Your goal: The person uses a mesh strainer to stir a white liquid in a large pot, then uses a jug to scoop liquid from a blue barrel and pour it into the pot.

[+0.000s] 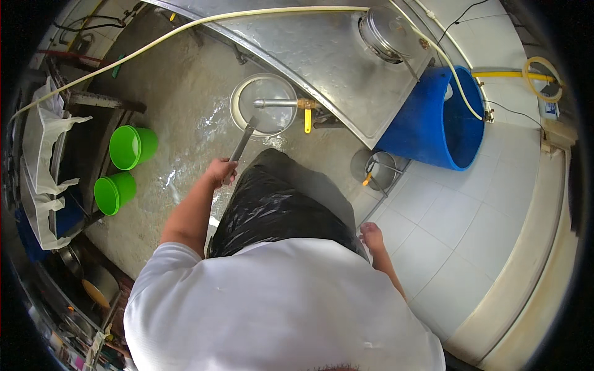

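Observation:
My left hand [223,173] is closed round the lower end of a long, flat, dark grey tool [244,143], whose exact kind I cannot make out. The tool's far end reaches the near rim of a round metal basin [236,110] on the floor. Over that basin sticks out a metal tap [278,103] with a yellow lever [307,121]. Beside my right thigh hangs my right hand [372,237], its fingers loosely curled with nothing visible in them. A black apron [278,204] covers my front.
A steel worktop [322,55] bearing a round metal pot [388,34] lies ahead. At the right are a large blue barrel [411,120] and a metal bucket [385,175]. Two green buckets [148,145] stand left on the wet floor. A pale hose [204,21] crosses the far side.

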The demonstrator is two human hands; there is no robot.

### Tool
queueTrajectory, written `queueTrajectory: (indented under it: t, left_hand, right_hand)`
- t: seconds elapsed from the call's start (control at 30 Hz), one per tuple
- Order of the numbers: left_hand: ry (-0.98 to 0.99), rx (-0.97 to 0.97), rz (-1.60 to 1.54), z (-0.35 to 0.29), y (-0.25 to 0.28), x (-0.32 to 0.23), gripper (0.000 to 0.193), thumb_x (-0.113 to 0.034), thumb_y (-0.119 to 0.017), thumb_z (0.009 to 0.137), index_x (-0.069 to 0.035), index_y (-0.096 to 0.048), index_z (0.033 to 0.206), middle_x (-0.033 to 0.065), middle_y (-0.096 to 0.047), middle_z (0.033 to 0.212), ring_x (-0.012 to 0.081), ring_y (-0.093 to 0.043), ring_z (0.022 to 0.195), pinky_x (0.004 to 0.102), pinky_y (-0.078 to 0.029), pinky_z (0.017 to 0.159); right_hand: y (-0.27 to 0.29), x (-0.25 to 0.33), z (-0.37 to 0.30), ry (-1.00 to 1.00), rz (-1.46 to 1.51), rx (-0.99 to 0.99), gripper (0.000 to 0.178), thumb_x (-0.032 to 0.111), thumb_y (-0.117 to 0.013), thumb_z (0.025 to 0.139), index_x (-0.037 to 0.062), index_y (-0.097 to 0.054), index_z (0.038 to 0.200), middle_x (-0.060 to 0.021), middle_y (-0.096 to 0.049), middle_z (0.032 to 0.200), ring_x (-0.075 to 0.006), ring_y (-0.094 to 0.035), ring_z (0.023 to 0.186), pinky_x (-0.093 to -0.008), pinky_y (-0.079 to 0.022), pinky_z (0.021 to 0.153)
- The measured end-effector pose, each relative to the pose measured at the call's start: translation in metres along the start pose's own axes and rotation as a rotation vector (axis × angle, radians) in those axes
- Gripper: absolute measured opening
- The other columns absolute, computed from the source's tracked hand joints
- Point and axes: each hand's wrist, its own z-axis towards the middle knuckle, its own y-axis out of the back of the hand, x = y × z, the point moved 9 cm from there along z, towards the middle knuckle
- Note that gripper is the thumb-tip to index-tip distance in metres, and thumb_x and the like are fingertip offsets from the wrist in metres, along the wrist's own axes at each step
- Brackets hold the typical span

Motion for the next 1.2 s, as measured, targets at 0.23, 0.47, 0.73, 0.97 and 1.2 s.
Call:
queueTrajectory:
  t: [0.23,0.47,0.73,0.97,1.2]
  left_hand:
    - [-0.04,0.007,-0.019,-0.071,0.007,0.009,0.015,-0.019,-0.064,0.094,-0.005,-0.059,0.096,0.0059,-0.061,0.071,0.0145,-0.056,0.049,0.0331,-0.045,0.043]
    - [0.066,-0.004,0.071,-0.158,-0.023,0.004,0.018,-0.021,-0.066,0.092,-0.004,-0.061,0.098,0.0072,-0.062,0.073,0.0166,-0.057,0.051,0.0335,-0.044,0.044]
    - [0.189,0.146,0.148,-0.169,-0.192,0.035,0.02,-0.025,-0.07,0.091,-0.006,-0.063,0.09,0.0081,-0.064,0.07,0.0133,-0.05,0.04,0.0275,-0.034,0.032]
    - [0.09,0.382,0.472,-0.174,-0.432,0.021,0.04,-0.046,-0.062,0.095,-0.008,-0.064,0.082,0.0028,-0.058,0.066,0.0113,-0.046,0.044,0.0298,-0.037,0.039]
    - [-0.137,0.675,0.951,-0.242,-0.532,0.007,0.049,-0.051,-0.053,0.098,-0.003,-0.064,0.09,0.0056,-0.059,0.07,0.0142,-0.051,0.052,0.032,-0.044,0.045]
  right_hand:
    - [-0.016,0.15,-0.016,0.425,-0.003,0.027,0.036,0.029,-0.063,0.096,-0.0006,-0.061,0.117,-0.0119,-0.069,0.092,-0.0169,-0.067,0.08,-0.0302,-0.053,0.076]
    - [-0.03,0.216,-0.058,0.678,0.184,0.228,0.036,0.024,-0.062,0.098,-0.0008,-0.058,0.123,-0.008,-0.068,0.103,-0.0146,-0.065,0.088,-0.0286,-0.052,0.078]
    - [-0.034,0.137,-0.056,0.348,0.458,0.656,0.037,0.027,-0.061,0.098,0.0014,-0.055,0.125,-0.0118,-0.065,0.113,-0.0191,-0.066,0.091,-0.0304,-0.053,0.077]
    - [-0.034,0.055,-0.049,-0.167,0.906,0.713,0.043,0.039,-0.061,0.097,-0.0003,-0.058,0.114,-0.0114,-0.064,0.104,-0.0224,-0.065,0.09,-0.0389,-0.052,0.084]
    - [0.013,-0.052,0.011,-0.064,1.1,0.572,0.013,0.012,-0.058,0.085,-0.0009,-0.058,0.087,-0.0164,-0.063,0.083,-0.0297,-0.064,0.078,-0.0419,-0.053,0.076]
